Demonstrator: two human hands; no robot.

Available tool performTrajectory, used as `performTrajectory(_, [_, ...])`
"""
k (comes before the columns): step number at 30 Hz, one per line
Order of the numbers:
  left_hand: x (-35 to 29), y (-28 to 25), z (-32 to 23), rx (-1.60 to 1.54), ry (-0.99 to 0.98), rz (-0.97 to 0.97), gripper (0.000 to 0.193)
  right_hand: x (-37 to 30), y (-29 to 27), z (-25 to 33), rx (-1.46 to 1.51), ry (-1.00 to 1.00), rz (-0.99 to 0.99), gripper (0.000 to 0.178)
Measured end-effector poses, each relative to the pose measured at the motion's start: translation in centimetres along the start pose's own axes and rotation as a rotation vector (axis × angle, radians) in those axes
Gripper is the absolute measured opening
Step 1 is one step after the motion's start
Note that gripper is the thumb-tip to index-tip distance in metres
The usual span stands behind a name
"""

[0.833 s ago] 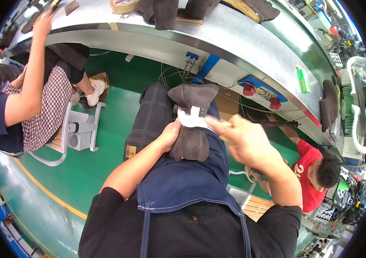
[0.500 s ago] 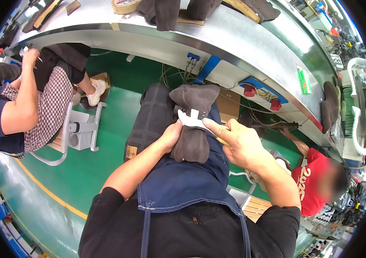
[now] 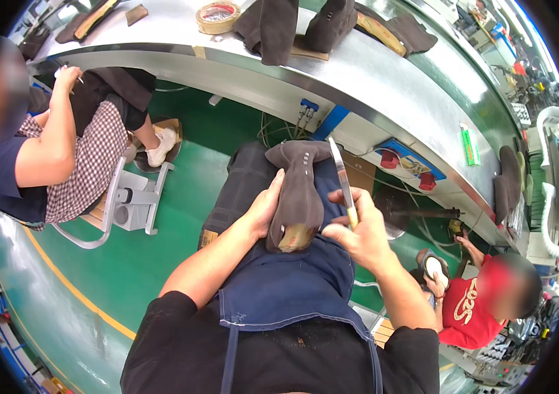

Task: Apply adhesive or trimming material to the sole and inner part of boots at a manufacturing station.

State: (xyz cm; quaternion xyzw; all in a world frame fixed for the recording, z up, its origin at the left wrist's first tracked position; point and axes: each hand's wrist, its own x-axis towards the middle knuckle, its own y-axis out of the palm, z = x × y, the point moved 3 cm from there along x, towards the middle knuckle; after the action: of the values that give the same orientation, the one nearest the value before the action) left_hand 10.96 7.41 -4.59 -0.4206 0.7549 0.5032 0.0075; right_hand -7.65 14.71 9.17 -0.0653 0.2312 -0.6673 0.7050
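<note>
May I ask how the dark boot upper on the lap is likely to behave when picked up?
The dark boot upper would probably stay stiff at the near end, where a hard-looking yellowish form shows. Its matte surface suggests it is unlikely to slip against the left hand.

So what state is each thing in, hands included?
Dark boot: on the lap, yellowish insert showing at near end
Metal tool: raised end pointing away from wearer
Left hand: against boot's left side
Right hand: holding the tool
Tape roll: flat on bench
</note>
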Motion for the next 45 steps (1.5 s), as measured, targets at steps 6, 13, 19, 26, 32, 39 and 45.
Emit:
performTrajectory(6, [-1.4,1.6,-2.9,-0.033,0.003,-0.091,0.059,2.1,5.1,0.7,-0.032,-0.203,-0.101,0.076])
performTrajectory(13, [-2.1,-0.7,-8.5,0.812,0.933,-0.283,0.06,2.4,7.3,-1.9,-0.034,-0.204,-0.07,0.045])
performTrajectory(19, [-0.7,2.5,-10.0,1.027,0.879,0.276,0.071,2.1,6.6,-1.5,-0.043,-0.153,-0.096,0.045])
performTrajectory(26, [3.1,0.1,-8.0,0.943,0.848,0.177,0.065,0.8,3.1,-1.7,-0.221,-0.253,-0.207,0.025])
performTrajectory(32, [4.1,-0.3,-7.5,0.971,0.834,0.167,0.065,1.5,2.8,0.3,-0.058,0.052,0.32,0.029])
performTrajectory(39, [4.8,0.1,-8.1,0.966,0.825,0.156,0.065,3.6,3.3,-0.5,-0.152,0.049,0.317,0.03])
performTrajectory(45, [5.4,0.2,-8.7,0.943,0.799,0.157,0.065,4.2,3.3,-0.7,-0.144,0.075,0.306,0.03])
